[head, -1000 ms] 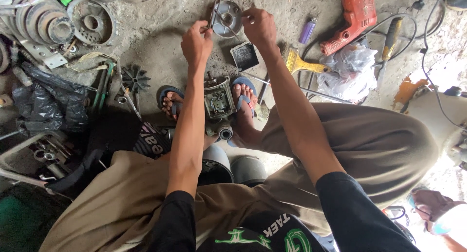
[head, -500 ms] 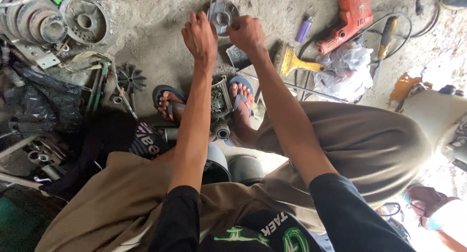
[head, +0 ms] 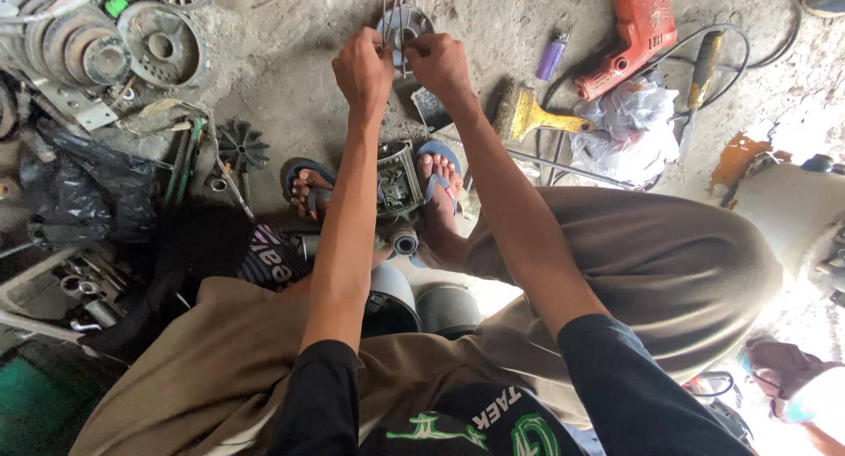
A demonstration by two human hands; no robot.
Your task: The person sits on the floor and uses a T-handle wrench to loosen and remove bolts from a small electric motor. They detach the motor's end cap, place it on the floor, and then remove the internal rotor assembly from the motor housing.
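**Both hands closed on a round metal part above the floor**

The left hand (head: 363, 67) and the right hand (head: 438, 64) are stretched out side by side, almost touching each other, over a round grey metal part (head: 403, 20) with thin rods standing up from it. The fingers of both hands are curled in and pinch at the near edge of this part; what exactly they grip between them is hidden by the knuckles. The part is at the top middle of the view, on or just above the concrete floor (head: 290, 86); which of the two I cannot tell.

Below the hands, between the two feet in blue sandals (head: 437, 170), a small grey engine housing (head: 398, 179) stands on the floor. A dark square piece (head: 431, 108) lies just under the right wrist.

To the right lie a brush with yellow handle (head: 532, 114), a purple lighter (head: 552, 55), a red power drill (head: 629, 33) and a crumpled clear plastic bag (head: 629, 135). To the left are a small black fan wheel (head: 240, 145) and, further up, several round metal discs (head: 163, 42) close together.
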